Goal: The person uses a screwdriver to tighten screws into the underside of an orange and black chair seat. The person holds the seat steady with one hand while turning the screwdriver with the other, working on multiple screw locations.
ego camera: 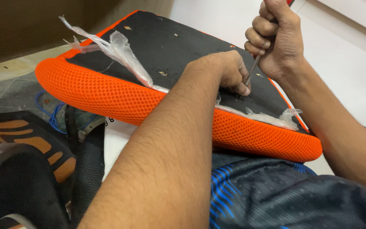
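Observation:
An orange mesh seat cushion [106, 95] lies upside down across my lap, its black underside [170, 46] facing up. My right hand [278, 40] is fisted around a screwdriver whose thin metal shaft [253, 70] slants down to a spot on the black panel. My left hand [229, 72] rests on the panel right at the shaft's tip, fingers curled and pinching there. What the fingers pinch is hidden. Torn clear plastic wrap [121, 53] trails along the cushion's near edge.
A black and orange chair part [30, 144] sits at the lower left, beside a blue cord [51, 116] on the floor. White floor [344, 55] spreads to the right. A brown wall [26, 25] stands at the upper left. Blue-striped dark shorts [267, 191] cover my lap.

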